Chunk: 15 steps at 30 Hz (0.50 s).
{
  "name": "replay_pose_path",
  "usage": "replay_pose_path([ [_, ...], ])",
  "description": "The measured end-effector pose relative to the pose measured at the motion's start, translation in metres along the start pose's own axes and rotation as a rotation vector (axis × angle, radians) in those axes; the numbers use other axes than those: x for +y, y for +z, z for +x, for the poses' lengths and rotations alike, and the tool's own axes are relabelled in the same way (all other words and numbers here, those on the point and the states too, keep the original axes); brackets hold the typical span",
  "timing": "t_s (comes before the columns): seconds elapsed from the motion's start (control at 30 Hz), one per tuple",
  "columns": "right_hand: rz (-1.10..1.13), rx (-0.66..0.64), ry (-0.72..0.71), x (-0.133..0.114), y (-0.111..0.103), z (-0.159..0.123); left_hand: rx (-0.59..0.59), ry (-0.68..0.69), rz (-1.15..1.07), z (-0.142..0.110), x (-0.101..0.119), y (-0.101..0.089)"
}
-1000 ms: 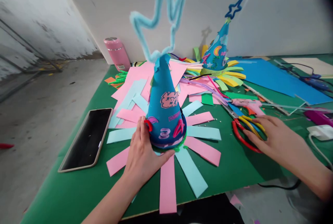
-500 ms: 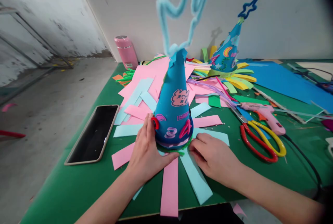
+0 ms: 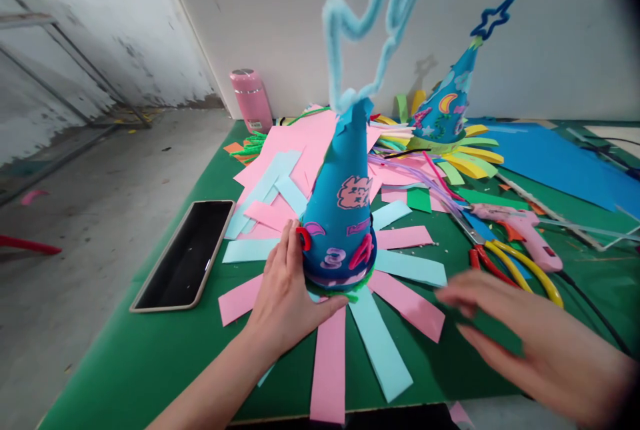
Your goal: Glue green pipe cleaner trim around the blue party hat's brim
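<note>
A blue paper cone hat (image 3: 341, 217) with foam stickers and a light blue pipe-cleaner star (image 3: 380, 23) on top stands on the green table (image 3: 140, 357). Pink and pale blue paper strips (image 3: 380, 343) fan out from its base. My left hand (image 3: 285, 297) rests flat against the hat's lower left side, fingers together, thumb under the rim. My right hand (image 3: 520, 337) hovers to the right of the strips, fingers stretched out and blurred, holding nothing. Red and yellow scissors (image 3: 515, 267) lie just beyond it.
A phone (image 3: 185, 257) lies at the left. A pink glue gun (image 3: 525, 227), a second decorated cone hat (image 3: 447, 107) on yellow and green strips, blue sheets (image 3: 550, 163), a pile of pink paper (image 3: 295, 150) and a pink bottle (image 3: 251, 102) fill the back.
My right hand left the scissors, came to the hat's base, then pulled away to the right. My left hand stayed on the hat. The view shifted slightly left.
</note>
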State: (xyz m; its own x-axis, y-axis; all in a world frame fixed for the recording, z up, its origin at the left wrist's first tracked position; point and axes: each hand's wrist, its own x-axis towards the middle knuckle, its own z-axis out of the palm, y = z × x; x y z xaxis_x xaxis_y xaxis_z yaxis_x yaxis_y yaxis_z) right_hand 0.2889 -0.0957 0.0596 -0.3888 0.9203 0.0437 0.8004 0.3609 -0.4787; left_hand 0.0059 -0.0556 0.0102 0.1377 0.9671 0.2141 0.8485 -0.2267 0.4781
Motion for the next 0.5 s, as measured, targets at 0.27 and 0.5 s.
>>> replay_pose_path([
  [0.27,0.05,-0.057,-0.204,0.013,0.046,0.097,-0.008,-0.041,-0.039,0.0,0.002,0.001],
  [0.5,0.014,0.021,-0.104,0.002,0.053,0.083,-0.093,0.103,-0.08,0.018,-0.014,-0.007],
])
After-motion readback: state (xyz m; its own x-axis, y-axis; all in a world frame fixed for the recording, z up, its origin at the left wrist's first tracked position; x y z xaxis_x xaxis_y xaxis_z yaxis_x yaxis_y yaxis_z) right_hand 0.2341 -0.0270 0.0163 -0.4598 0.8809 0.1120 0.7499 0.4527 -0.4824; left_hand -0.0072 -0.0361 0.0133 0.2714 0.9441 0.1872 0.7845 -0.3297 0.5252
